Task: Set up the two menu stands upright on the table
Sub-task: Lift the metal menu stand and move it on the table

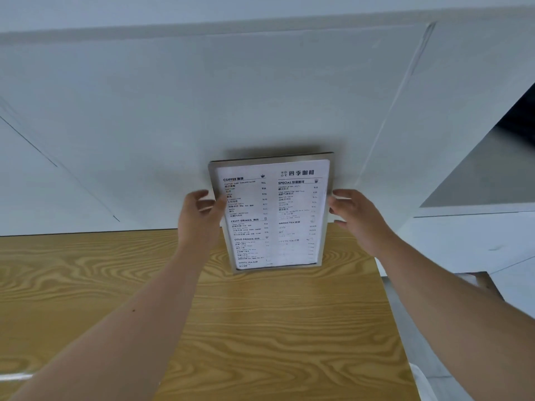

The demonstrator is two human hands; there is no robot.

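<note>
One menu stand (272,215), a clear frame holding a white printed drinks menu, stands upright near the far edge of the wooden table (260,328), its face toward me. My left hand (199,215) grips its left edge, thumb on the front. My right hand (356,218) is at its right edge with fingers spread, touching or almost touching the frame. Only this one menu stand is in view.
A white wall (231,111) rises right behind the table's far edge. The table's right edge runs down past my right forearm, with pale floor (463,247) beyond it. A glossy object edge (14,377) shows at the far left.
</note>
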